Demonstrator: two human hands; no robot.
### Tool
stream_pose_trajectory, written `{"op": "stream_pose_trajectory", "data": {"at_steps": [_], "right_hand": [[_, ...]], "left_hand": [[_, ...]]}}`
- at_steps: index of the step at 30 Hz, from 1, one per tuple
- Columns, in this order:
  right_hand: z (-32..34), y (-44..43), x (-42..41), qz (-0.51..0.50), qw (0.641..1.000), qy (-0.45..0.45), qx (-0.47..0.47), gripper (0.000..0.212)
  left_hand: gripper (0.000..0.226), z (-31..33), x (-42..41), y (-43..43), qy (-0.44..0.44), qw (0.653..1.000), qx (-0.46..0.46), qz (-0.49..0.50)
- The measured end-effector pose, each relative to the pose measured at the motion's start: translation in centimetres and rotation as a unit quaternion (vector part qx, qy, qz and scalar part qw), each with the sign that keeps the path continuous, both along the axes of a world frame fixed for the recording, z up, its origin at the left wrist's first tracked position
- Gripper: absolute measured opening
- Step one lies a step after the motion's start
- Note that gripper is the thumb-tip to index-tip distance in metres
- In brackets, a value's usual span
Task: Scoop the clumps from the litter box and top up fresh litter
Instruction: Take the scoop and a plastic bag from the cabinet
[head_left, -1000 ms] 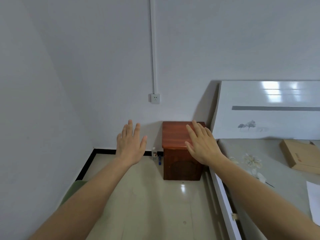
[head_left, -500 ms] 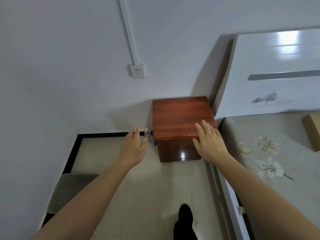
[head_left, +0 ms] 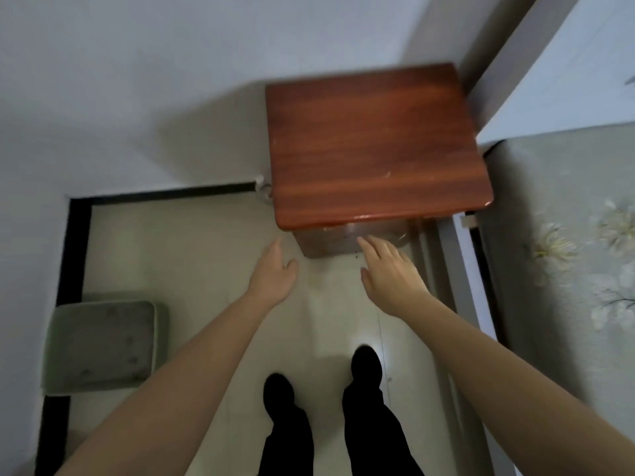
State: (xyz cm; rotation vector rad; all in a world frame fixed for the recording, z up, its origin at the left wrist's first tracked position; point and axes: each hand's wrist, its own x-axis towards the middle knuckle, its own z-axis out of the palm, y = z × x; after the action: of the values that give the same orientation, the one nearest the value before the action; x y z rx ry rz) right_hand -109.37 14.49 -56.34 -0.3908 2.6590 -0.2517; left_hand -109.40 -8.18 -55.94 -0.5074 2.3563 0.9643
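Over the pale tiled floor [head_left: 206, 255] | left hand [head_left: 273, 276] fingers straight, holding nothing | right hand [head_left: 388, 273] flat, empty, fingertips at the front of a reddish-brown wooden bedside cabinet [head_left: 371, 142], contact unclear | grey-green square padded stool [head_left: 99, 341] left of left hand | floral grey bed [head_left: 567, 269] right of right hand | litter box: cannot tell where

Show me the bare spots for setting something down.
The red-brown wooden cabinet top is bare. So is the pale floor between black skirting, grey-green cushion and cabinet. Crowded: the floor before the cabinet, with left hand, right hand and black shoes; the gap beside the floral bed is narrow.
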Motion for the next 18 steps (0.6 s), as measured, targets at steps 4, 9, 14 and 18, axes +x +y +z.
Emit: {"op": "stream_pose_trajectory", "data": {"at_steps": [4, 9, 14, 18], "right_hand": [[-7.4, -2.5, -0.5, -0.011, 1.000, -0.018, -0.007, 0.060], [-13.6, -4.3, -2.0, -0.045, 0.998, -0.017, -0.035, 0.068], [-15.8, -4.8, -3.2, -0.088, 0.994, 0.052, -0.041, 0.057], [-16.3, -4.3, -3.1, -0.063, 0.995, 0.070, -0.027, 0.062]], "left_hand": [[0.063, -8.0, -0.7, -0.8, -0.024, 0.998, 0.039, 0.040], [0.065, -14.0, -1.9, -1.3, -0.031, 0.993, 0.087, 0.077], [0.062, -15.4, -3.4, -0.2, -0.007, 0.976, 0.184, 0.120], [0.064, -16.0, -3.5, 0.2, 0.000, 0.965, 0.219, 0.147]]}}
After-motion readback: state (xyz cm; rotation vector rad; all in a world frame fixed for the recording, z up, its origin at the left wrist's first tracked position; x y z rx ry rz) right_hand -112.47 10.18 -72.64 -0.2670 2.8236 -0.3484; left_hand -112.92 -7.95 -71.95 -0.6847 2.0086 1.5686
